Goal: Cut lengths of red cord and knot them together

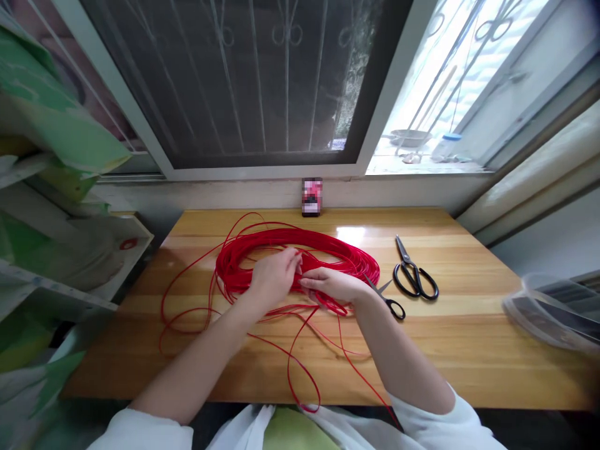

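A large coil of red cord (323, 240) lies across the middle of the wooden table, with loose strands trailing to the left and toward the front edge. Over the near side of the coil, my left hand (277, 272) has its fingers closed on the red cord. My right hand (330, 284) meets it from the other side, its fingers pressed together on the same cord, with some loops hanging below the palm. The exact grip at the fingertips is partly hidden.
Partly behind my right forearm lie small black-handled scissors (394, 307). Larger black-handled scissors (415, 275) rest farther right. A phone (312, 197) leans against the wall at the table's back edge. A clear plastic container (539, 312) stands at the right.
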The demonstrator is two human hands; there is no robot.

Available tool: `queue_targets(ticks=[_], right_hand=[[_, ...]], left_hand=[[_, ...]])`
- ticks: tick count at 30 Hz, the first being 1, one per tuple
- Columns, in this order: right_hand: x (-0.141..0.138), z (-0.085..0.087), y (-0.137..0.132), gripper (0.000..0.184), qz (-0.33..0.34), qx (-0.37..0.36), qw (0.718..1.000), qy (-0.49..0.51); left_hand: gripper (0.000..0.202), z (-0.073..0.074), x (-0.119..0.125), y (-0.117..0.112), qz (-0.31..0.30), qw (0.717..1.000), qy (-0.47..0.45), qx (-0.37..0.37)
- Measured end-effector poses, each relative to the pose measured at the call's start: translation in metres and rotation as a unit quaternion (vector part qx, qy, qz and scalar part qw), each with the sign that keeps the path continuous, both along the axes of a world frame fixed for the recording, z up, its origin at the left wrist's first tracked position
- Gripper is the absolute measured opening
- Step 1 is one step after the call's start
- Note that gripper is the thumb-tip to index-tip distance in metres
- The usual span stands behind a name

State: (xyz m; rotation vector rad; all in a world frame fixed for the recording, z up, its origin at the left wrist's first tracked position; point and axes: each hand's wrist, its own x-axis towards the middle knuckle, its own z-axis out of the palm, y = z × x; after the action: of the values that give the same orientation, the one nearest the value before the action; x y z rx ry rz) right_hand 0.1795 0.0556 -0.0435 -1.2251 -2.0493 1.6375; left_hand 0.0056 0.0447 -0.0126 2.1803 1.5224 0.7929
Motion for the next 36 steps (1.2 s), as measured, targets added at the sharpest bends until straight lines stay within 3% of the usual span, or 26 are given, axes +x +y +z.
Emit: queue_targets(ticks=[4, 9, 13, 17, 20, 24, 26, 29, 32, 36], right_hand=[[0.000, -0.001, 0.000, 0.034, -0.014, 0.014, 0.999, 0.029], [0.003, 0.003, -0.004, 0.033, -0.016, -0.029, 0.998, 0.056], [0.002, 0.009, -0.004, 0.031, 0.021, -0.072, 0.991, 0.109], [0.007, 0.022, -0.006, 0.025, 0.071, -0.044, 0.987, 0.138], [0.020, 0.031, -0.011, 0.028, 0.076, 0.011, 0.993, 0.094], [0.044, 0.028, -0.016, 0.055, 0.068, 0.004, 0.996, 0.061], [0.057, 0.022, -0.017, 0.054, 0.032, -0.004, 0.997, 0.075], [0.075, 0.013, -0.014, 0.045, -0.090, 0.022, 0.992, 0.085], [0.088, 0.009, -0.010, 0.037, -0.201, 0.060, 0.974, 0.084], [0.091, 0.007, -0.002, 0.038, -0.293, 0.090, 0.947, 0.101]], left_hand=[[0.019, -0.001, 0.017, -0.017, 0.003, 0.993, 0.117, 0.006], [0.020, -0.005, 0.010, -0.011, -0.005, 0.990, 0.131, -0.056], [0.013, -0.010, 0.009, -0.007, -0.043, 0.994, -0.046, -0.090], [0.013, -0.012, 0.006, -0.001, -0.072, 0.954, -0.259, -0.129], [0.016, 0.001, -0.005, 0.006, -0.046, 0.934, -0.342, -0.094], [0.022, 0.033, -0.035, 0.018, 0.009, 0.908, -0.417, -0.024], [0.025, 0.047, -0.053, 0.023, 0.038, 0.894, -0.447, 0.020], [0.028, 0.057, -0.076, 0.028, 0.059, 0.879, -0.469, 0.058], [0.029, 0.056, -0.088, 0.028, 0.067, 0.874, -0.475, 0.080], [0.029, 0.050, -0.093, 0.027, 0.068, 0.871, -0.477, 0.093]])
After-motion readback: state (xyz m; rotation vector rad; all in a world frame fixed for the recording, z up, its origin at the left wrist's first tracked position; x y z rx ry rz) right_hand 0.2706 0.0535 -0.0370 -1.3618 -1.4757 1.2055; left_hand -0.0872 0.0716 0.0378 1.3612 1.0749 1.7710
